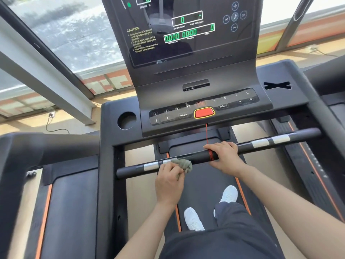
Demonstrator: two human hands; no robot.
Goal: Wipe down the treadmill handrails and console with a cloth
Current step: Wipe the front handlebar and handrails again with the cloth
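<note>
On the round matte-black handrail (201,157), left hand (169,181) grip holds a crumpled grey-green cloth (183,164); right hand (224,157) grip wraps the bar at a red cord (211,155).

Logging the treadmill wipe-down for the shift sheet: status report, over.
Left hand holds cloth bunched against front handrail, beside silver sensor. Right hand grips same rail. Red cord looped round rail at right hand, in cloth's path.

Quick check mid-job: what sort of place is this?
Probably a gym or fitness room: a treadmill console with lit readouts, a second treadmill close on the left, and a large window straight ahead.
</note>
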